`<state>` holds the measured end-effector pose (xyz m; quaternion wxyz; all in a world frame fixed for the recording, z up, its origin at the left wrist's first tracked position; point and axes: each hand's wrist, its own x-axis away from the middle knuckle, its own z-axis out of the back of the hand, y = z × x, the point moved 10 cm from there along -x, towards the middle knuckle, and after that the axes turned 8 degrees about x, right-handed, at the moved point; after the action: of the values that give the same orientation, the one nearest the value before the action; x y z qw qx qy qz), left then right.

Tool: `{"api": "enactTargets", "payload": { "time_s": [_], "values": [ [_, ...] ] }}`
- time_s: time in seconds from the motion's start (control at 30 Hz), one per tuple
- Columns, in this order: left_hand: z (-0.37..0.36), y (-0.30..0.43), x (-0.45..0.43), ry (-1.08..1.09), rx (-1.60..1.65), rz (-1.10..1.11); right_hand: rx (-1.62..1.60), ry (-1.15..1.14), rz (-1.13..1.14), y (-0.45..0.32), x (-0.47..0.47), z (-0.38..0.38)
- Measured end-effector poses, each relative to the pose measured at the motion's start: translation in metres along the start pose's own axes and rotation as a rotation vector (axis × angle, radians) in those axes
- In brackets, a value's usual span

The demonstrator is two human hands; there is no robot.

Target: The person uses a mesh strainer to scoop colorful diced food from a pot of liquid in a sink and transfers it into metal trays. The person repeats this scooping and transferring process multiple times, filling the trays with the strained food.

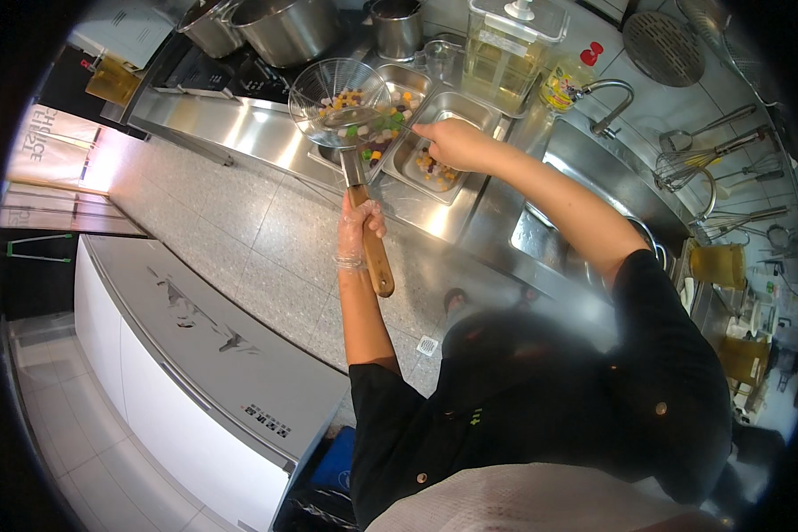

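My left hand (361, 221), in a clear plastic glove, grips the wooden handle (378, 263) of a round wire strainer (308, 93). Small yellow, purple and pale balls (343, 100) show in its mesh basket. My bare right hand (453, 145) holds the thin handle of a metal ladle or spoon (350, 118), whose bowl overlaps the strainer. Partly behind the strainer is a steel food pan (412, 74) with green, orange, white and purple pieces. Below my right hand, a second steel pan (399, 163) contains small yellow, purple and pale balls (439, 171).
Steel pots (286, 30) stand on the cooktop at the back. Beyond the pans are a clear lidded container (512, 63) of liquid and a red-capped bottle (565, 80). A sink with a faucet (612, 106) lies right. Whisks (685, 166) hang on the wall. A white chest (219, 319) stands left.
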<state>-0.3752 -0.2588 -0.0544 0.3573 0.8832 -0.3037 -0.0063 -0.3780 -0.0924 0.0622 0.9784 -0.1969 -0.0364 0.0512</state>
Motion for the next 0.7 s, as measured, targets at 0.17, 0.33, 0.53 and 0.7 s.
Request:
{"api": "enactTargets", "payload": {
  "time_s": [0.17,0.33,0.53,0.7],
  "values": [
    [-0.003,0.001,-0.002,-0.021,-0.037,-0.004,0.038,0.003,0.023,0.001,-0.002,-0.001],
    [0.006,0.001,-0.003,0.006,0.004,-0.015,0.049,-0.069,0.046,0.004,0.005,0.006],
    [0.009,0.005,-0.001,0.033,-0.006,-0.011,0.139,-0.03,0.051,0.013,0.014,0.024],
    [0.006,0.007,-0.002,0.032,-0.024,-0.022,0.143,0.01,0.002,0.017,0.005,0.03]
  ]
}}
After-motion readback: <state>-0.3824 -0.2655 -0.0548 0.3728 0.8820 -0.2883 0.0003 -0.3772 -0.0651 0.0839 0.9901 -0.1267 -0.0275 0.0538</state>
